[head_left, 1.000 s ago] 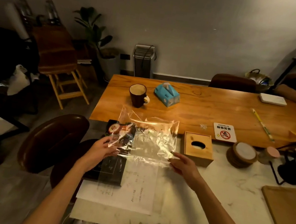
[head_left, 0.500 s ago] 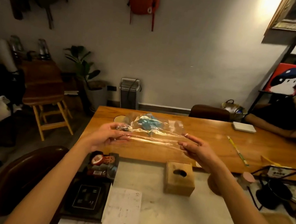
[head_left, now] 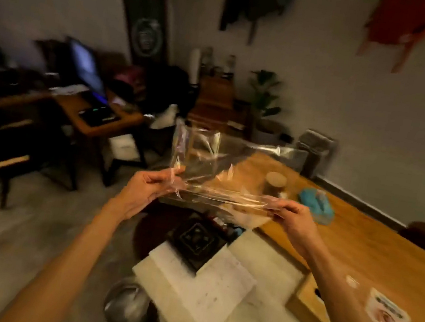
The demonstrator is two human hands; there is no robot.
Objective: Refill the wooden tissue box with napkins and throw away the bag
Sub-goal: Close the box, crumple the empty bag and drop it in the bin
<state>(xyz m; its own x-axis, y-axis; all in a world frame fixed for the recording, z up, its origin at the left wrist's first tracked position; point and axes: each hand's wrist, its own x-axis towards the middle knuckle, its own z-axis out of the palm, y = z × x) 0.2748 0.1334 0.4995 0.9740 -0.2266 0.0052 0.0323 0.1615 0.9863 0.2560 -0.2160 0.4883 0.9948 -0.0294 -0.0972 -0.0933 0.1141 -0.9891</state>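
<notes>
While both arms are raised, left hand (head_left: 145, 189) and right hand (head_left: 292, 219) pinch opposite ends of the clear plastic bag (head_left: 213, 166), stretched between them above the wooden tissue box (head_left: 308, 304).

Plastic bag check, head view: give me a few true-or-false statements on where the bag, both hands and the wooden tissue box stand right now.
1. Both hands hold the clear plastic bag in the air. True: left hand and right hand pinch its lower edge.
2. The bag is full of napkins. False: it looks empty and see-through.
3. The wooden tissue box sits on the table, below the right forearm. True.
4. The bag lies flat on the table. False: it is lifted above it.
5. The blue tissue pack is in the left hand. False: it rests on the wooden table.
</notes>
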